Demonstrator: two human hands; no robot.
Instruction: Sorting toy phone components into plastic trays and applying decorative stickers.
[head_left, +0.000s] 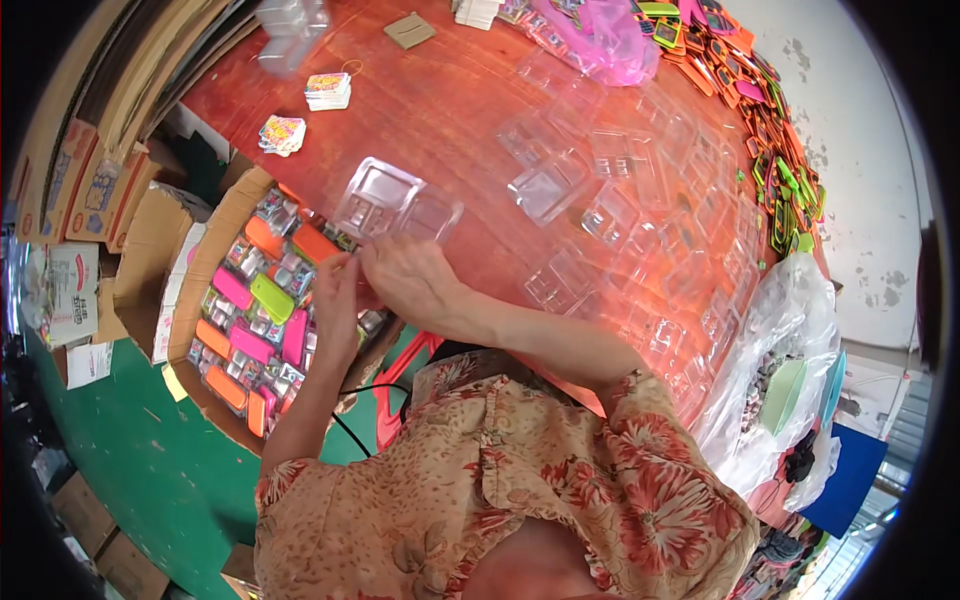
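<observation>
My left hand is raised over the right edge of a cardboard box, its fingers pinched together. Close beside it, my right hand has its fingers bent inward near the table's edge. Whatever lies between the fingertips of either hand is hidden or too small to name. Just beyond my right hand, an opened clear plastic blister shell rests on the red table; I cannot tell whether the fingers touch it. The box holds many clear packs with orange, pink and green phone-shaped toys.
Clear shells spread over the table's right half. Orange and green toy pieces pile along the far right edge. Two card stacks sit at the far left, near a pink plastic bag. Flattened cardboard leans at the left.
</observation>
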